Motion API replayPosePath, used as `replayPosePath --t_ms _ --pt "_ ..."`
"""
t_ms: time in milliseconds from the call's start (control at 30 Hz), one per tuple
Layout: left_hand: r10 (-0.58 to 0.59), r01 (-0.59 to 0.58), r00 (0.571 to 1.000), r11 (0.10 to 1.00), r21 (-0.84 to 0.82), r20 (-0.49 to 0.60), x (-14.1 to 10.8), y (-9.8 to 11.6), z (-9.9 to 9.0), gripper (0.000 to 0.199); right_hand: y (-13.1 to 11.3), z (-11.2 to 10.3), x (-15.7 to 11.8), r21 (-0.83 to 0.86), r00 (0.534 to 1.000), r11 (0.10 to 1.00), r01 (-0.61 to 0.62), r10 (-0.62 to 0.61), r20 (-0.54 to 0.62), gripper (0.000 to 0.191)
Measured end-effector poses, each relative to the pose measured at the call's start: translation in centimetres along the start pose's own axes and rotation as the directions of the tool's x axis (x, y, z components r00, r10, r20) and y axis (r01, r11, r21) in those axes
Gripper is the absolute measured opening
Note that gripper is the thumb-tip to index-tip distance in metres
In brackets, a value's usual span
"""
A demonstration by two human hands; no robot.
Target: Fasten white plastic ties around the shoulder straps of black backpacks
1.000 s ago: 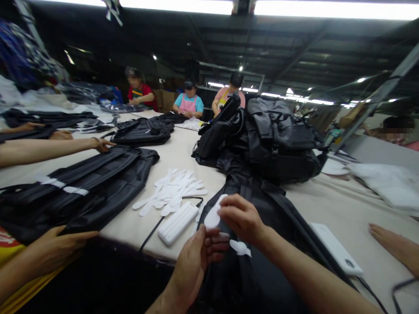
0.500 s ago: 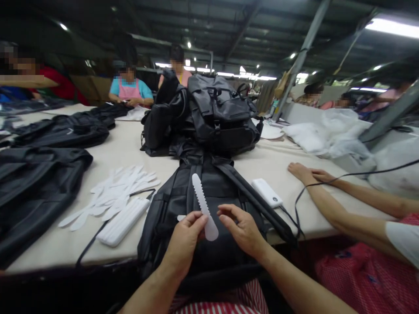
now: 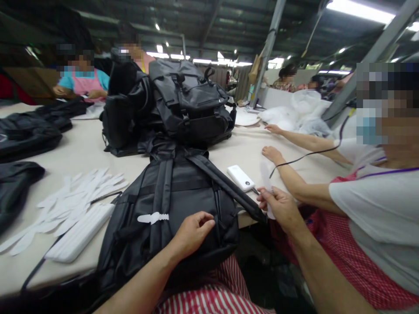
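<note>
right hand [image 3: 277,210] pinches a white strip [image 3: 266,175] low, seemingly leaving its upper end free. left hand [image 3: 193,231] empty, fingers loosely apart, above black backpack [image 3: 186,201]; second strip [image 3: 152,218] left of it.

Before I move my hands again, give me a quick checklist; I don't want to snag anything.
1. Right hand gripping a white strip: ok, though the strip is blurred.
2. Left hand free: ok, nothing visible in it.
3. Left hand off the black backpack: cannot tell.
4. Fitted strip in view: ok, it lies across a shoulder strap.
5. Room beside the right hand: not ok, a co-worker's forearm appears close.
</note>
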State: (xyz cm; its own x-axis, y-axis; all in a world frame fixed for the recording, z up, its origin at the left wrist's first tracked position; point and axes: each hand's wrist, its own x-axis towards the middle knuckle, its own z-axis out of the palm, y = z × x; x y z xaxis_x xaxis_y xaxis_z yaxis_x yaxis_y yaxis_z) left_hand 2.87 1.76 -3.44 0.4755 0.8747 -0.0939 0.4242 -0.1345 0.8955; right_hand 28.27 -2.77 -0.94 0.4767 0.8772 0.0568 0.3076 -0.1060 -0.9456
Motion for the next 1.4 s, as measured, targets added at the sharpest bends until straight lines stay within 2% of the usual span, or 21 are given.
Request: replayPosePath --t_ms 33,100,167,233,300,433,500,600,667,767,833,933,1067,1167,1233,1333,1400 --pt "0.005 -0.006 0.999 1.000 0.019 0.054 0.2 0.0 0.5 0.025 1.3 -0.8 0.0 -0.190 1.000 0.982 0.019 -0.019 0.001 0.033" --pt "0.007 -0.014 0.990 0.999 0.050 0.141 0.7 0.1 1.6 0.028 3.8 -1.4 0.0 -0.500 0.998 0.864 0.064 -0.067 0.012 0.030" --pt "-0.009 -0.006 0.983 0.997 0.079 0.185 1.3 0.3 2.5 0.030 5.8 -1.1 -0.1 -0.660 0.997 0.747 0.076 -0.075 0.030 0.034" --pt "-0.013 -0.006 0.979 0.995 0.096 0.205 2.0 0.4 3.3 0.032 7.1 -0.8 0.1 -0.719 0.999 0.693 0.051 -0.030 0.042 0.041" --pt "-0.009 -0.011 0.980 0.995 0.099 0.196 2.7 0.7 3.8 0.032 7.7 -0.8 0.4 -0.707 0.995 0.706 0.050 0.029 0.099 0.038" --pt "0.024 -0.036 0.993 0.994 0.103 0.119 4.3 1.2 4.3 0.030 7.4 -1.6 1.2 -0.534 0.937 0.845 0.028 0.164 0.308 0.017" --pt "0.027 -0.037 0.996 0.992 0.120 0.082 4.9 1.2 4.4 0.030 7.0 -1.8 1.6 -0.523 0.939 0.852 0.021 0.162 0.302 0.017" --pt "0.002 -0.010 0.998 0.991 0.135 0.059 5.5 1.0 4.7 0.028 6.8 -1.4 1.7 -0.530 0.957 0.847 0.047 0.113 0.267 0.030" --pt "-0.001 -0.006 0.998 0.992 0.128 0.057 5.6 0.8 4.9 0.027 6.8 -0.7 1.5 -0.540 0.948 0.837 0.090 0.094 0.304 0.033" --pt "-0.003 -0.004 0.999 0.993 0.118 0.053 5.4 0.7 4.8 0.025 6.6 0.2 1.4 -0.613 0.938 0.774 0.159 0.075 0.339 0.019" --pt "-0.006 0.001 0.999 0.994 0.111 0.048 5.2 0.7 4.6 0.025 6.4 0.6 1.4 -0.622 0.931 0.765 0.164 0.089 0.355 0.011" --pt "-0.011 0.007 0.999 0.996 0.091 0.040 5.0 0.5 4.4 0.026 6.5 0.9 1.7 -0.600 0.929 0.784 0.157 0.088 0.359 0.013" --pt "-0.014 0.012 1.000 0.997 0.070 0.022 4.8 0.2 4.4 0.025 6.8 0.9 2.0 -0.490 0.905 0.869 0.073 0.149 0.399 0.022" --pt "-0.013 0.013 1.000 0.999 0.044 0.013 4.5 0.2 4.3 0.027 5.4 0.4 1.8 -0.414 0.861 0.910 -0.005 0.215 0.461 0.019" --pt "-0.010 0.010 1.000 1.000 -0.015 0.029 4.1 0.7 3.8 0.032 3.1 -0.1 1.5 -0.273 0.825 0.958 -0.094 0.228 0.518 0.022" --pt "0.046 -0.016 0.994 0.958 -0.285 0.098 3.3 2.5 2.5 0.041 -2.1 0.3 0.9 0.020 0.794 0.984 -0.175 0.129 0.594 0.028" --pt "0.103 -0.012 0.984 0.851 -0.524 0.146 2.7 4.1 1.0 0.046 -5.7 1.6 0.5 0.125 0.800 0.982 -0.142 0.040 0.598 0.029"
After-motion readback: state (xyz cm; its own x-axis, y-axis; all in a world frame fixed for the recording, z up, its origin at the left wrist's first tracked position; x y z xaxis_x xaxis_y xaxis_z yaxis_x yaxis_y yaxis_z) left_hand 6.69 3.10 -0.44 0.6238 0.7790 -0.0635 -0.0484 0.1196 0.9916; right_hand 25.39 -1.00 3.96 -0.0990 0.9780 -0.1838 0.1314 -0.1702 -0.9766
